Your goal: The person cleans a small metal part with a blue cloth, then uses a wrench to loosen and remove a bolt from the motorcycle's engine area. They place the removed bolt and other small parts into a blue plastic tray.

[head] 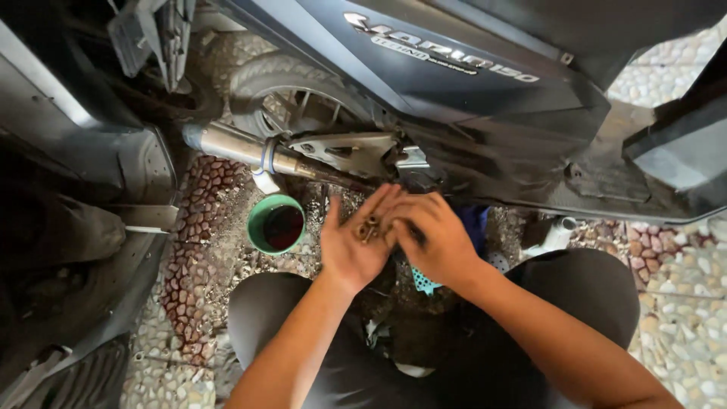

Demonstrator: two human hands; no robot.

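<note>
The small metal parts (369,227) in the left hand (352,242) were too tiny and blurred to tell apart. The right hand (432,238) hid its own fingertips and part of the blue-green thing (424,282) below it. Above both, the scooter (485,83) ran off the edges.

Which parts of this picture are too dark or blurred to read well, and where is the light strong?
Head view: the scooter body and the left edge lie in deep shadow; the pebble floor at right is brightly lit; the left hand and right hand look slightly soft, so the small metal parts stay unclear.
</note>
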